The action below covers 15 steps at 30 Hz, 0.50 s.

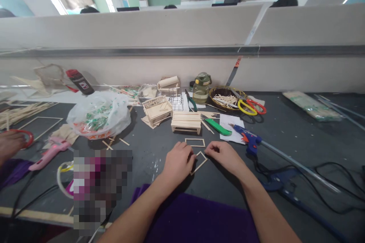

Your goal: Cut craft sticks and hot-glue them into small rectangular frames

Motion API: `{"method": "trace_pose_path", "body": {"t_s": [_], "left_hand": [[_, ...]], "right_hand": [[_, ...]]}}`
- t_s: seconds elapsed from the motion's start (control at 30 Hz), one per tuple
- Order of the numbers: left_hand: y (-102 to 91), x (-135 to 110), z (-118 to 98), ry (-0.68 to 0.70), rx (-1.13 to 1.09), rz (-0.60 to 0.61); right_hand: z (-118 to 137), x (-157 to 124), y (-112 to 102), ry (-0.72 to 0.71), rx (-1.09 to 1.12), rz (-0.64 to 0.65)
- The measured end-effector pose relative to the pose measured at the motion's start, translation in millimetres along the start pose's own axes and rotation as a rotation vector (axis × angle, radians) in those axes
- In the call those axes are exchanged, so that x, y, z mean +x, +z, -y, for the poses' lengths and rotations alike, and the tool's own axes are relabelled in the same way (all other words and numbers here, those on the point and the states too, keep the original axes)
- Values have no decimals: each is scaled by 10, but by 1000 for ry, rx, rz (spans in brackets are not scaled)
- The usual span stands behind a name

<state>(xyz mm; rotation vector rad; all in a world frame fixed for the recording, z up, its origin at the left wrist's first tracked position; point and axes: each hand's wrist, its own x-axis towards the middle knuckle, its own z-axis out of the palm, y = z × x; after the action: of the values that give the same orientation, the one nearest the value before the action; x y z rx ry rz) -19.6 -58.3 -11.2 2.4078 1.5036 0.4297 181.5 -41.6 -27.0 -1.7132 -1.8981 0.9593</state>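
My left hand is closed, thumb and fingers pinching the left side of a small wooden stick frame that lies at a slant on the dark tabletop. Opposite it, my right hand has its fingertips pressed together at the frame's upper right corner. Just beyond the hands lies a second rectangular stick frame, flat and untouched. Behind that stand a slatted miniature wooden table and a miniature wooden bed-like piece.
To the right are a green utility knife, a blue glue gun with its cable, and scissors on a basket of sticks. At left are a plastic bag, a pink glue gun and another person's hand.
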Motion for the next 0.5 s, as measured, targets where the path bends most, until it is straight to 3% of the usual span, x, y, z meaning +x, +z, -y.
{"method": "trace_pose_path", "body": {"t_s": [0.2, 0.5], "left_hand": [[29, 125, -53, -60, 42, 125], [144, 59, -49, -51, 57, 42]], "right_hand": [[52, -69, 12, -10, -55, 6], [144, -95, 166, -38, -337, -89]]}}
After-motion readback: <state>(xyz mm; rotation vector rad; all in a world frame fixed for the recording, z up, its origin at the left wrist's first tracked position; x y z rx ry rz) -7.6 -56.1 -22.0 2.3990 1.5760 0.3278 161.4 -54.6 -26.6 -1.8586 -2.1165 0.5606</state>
